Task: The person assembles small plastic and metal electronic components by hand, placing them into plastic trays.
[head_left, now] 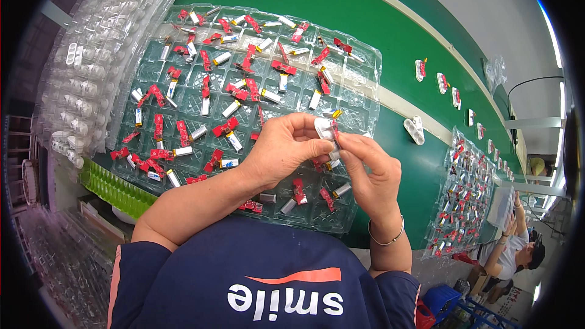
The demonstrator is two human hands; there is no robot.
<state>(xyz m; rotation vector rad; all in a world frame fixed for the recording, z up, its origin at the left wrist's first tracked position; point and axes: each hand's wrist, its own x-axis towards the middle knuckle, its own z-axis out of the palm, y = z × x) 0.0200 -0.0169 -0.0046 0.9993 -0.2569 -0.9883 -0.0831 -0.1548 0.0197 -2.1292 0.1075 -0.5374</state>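
Between my two hands is a small white plastic casing [323, 127], with a red circuit board [334, 127] and a bit of yellow tape at its edge. My left hand [283, 146] grips the casing between thumb and forefinger. From the other side, my right hand [373, 173] pinches at the board's edge, its fingertips close to my left thumb. Both hands are above a transparent compartment tray [131, 123] holding many red circuit boards, each wired to a silvery battery cell. The contact between board and casing is partly hidden by my fingers.
Stacked transparent trays of white casings [91, 73] stand at the left, above a green plastic strip [116, 189]. A loose white casing [414, 130] lies on the green bench [390, 152]. Filled casings line the belt [451, 55]. A co-worker [518, 256] works by another filled tray [460, 195].
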